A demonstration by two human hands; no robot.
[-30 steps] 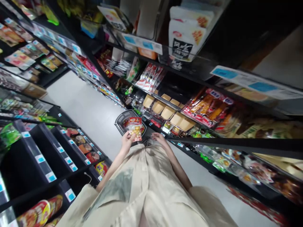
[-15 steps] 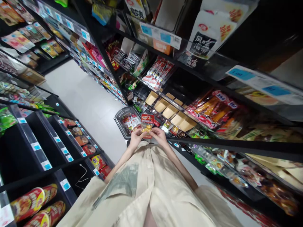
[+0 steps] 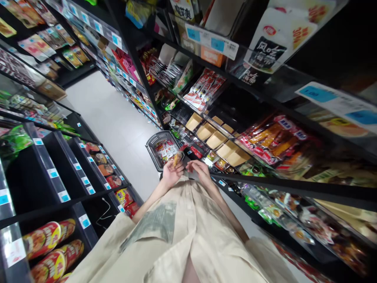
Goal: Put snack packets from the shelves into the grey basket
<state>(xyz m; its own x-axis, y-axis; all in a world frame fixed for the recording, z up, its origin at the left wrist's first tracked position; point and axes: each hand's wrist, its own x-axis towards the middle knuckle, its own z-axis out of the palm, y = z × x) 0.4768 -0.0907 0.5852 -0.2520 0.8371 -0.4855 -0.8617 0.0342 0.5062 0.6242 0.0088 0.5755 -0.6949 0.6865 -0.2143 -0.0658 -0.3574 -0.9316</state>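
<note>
My left hand (image 3: 172, 173) is closed on a small snack packet (image 3: 177, 158), which is turned edge-on and partly blurred, with red and yellow showing. To the right of it, and apart from the packet, is my right hand (image 3: 199, 170), its fingers loosely bent with nothing visible in them. Just beyond my left hand is a dark grey shopping basket (image 3: 151, 152). Several small red and white snack packets (image 3: 167, 151) lie inside it.
Along the right runs a black shelf with cardboard-coloured boxes (image 3: 216, 139), red snack packs (image 3: 273, 137) and white pouches (image 3: 269, 49). On the left, shelves hold red instant noodle tubs (image 3: 44, 237). A pale floor aisle (image 3: 118, 118) lies between them.
My right hand has let go of the snack packet and moved slightly away. My left hand has turned the packet edge-on towards the basket. The view has shifted a little.
</note>
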